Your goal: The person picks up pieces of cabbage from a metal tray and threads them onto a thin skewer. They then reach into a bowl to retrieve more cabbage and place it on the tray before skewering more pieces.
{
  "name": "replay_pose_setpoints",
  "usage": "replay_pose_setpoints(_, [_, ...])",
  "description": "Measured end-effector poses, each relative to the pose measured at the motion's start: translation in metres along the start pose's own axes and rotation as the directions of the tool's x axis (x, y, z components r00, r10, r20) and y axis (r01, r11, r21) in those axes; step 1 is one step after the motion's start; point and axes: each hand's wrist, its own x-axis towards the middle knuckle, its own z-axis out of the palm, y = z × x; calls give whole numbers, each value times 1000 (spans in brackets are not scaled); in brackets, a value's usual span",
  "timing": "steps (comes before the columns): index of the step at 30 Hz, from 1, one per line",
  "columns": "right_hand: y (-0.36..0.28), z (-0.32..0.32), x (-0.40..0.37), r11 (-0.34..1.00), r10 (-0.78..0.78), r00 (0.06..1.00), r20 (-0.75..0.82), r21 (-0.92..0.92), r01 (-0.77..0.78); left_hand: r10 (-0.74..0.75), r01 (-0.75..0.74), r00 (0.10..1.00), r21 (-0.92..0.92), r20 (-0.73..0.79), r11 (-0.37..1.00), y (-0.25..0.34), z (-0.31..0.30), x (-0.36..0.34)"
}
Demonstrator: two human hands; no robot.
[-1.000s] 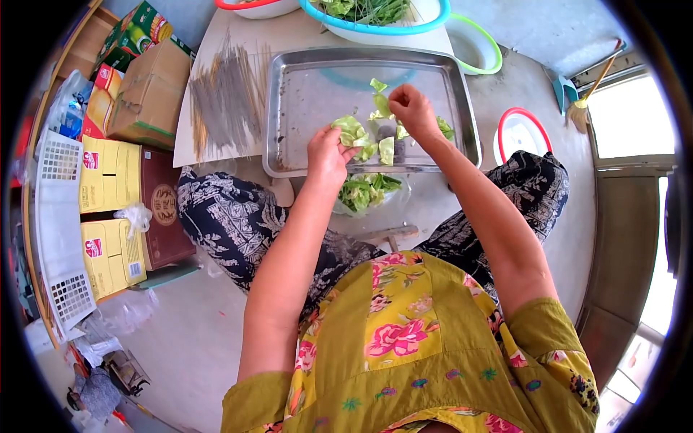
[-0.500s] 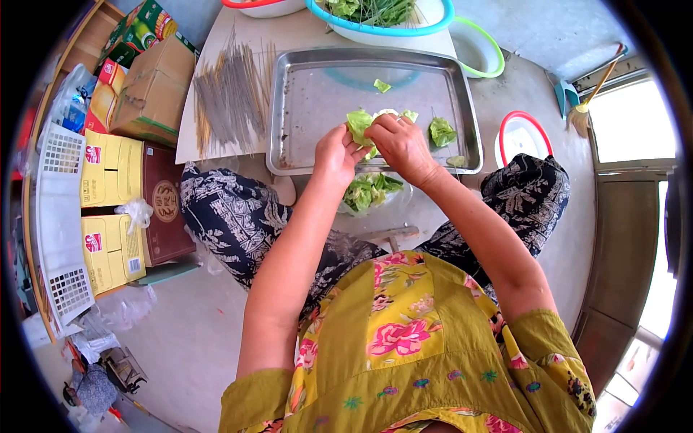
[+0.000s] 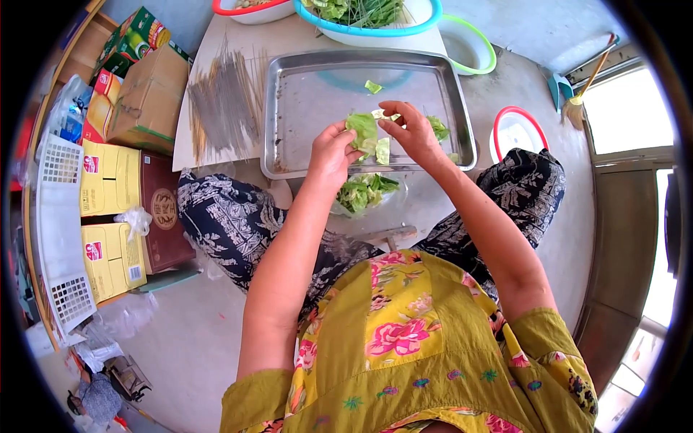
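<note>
My left hand (image 3: 333, 151) is closed on a green lettuce leaf (image 3: 363, 131), held up over the front part of a metal tray (image 3: 303, 170). Beside it, my right hand (image 3: 417, 136) has its thumb and forefinger around a small pale lettuce piece (image 3: 381, 114). Another pale strip (image 3: 382, 151) hangs just below, between the hands. More lettuce (image 3: 437, 128) lies in the tray, partly behind my right hand, and a small scrap (image 3: 373, 86) rests near the middle. Below the tray's front edge, a clear plastic bag (image 3: 393, 200) holds torn lettuce leaves (image 3: 364, 192).
Many thin skewers (image 3: 225, 105) lie on the table (image 3: 209, 54) left of the tray. Behind it stand a blue-rimmed basin of greens (image 3: 346, 30) and a red-rimmed basin (image 3: 249, 10). A green-rimmed basin (image 3: 462, 47) and another red-rimmed container (image 3: 518, 133) are at the right. Boxes (image 3: 148, 94) line the left.
My right hand has drawn slightly apart from my left, and a pale strip now shows between them. The whole view has shifted a little.
</note>
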Motion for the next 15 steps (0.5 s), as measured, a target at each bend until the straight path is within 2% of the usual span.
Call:
replay_pose_setpoints(2, [7, -2, 3, 999, 35, 999, 7, 24, -35, -26, 25, 999, 37, 28, 999, 2, 2, -1])
replay_pose_setpoints(4, [13, -2, 6, 984, 76, 991, 112, 150, -92, -49, 43, 998, 114, 44, 993, 2, 3, -3])
replay_pose_setpoints(5, [15, -3, 6, 984, 76, 991, 112, 150, -92, -49, 43, 998, 115, 45, 992, 2, 4, -3])
replay_pose_setpoints(7, [8, -8, 8, 916, 278, 919, 281, 208, -341, -72, 65, 996, 124, 55, 990, 2, 6, -4])
replay_pose_setpoints(10, [12, -7, 9, 869, 334, 906, 259, 288, -402, -99, 91, 991, 98, 89, 991, 0, 4, -4])
replay_pose_setpoints(15, [13, -11, 12, 839, 342, 919, 195, 378, -392, -153, 148, 985, 61, 82, 987, 0, 5, -6])
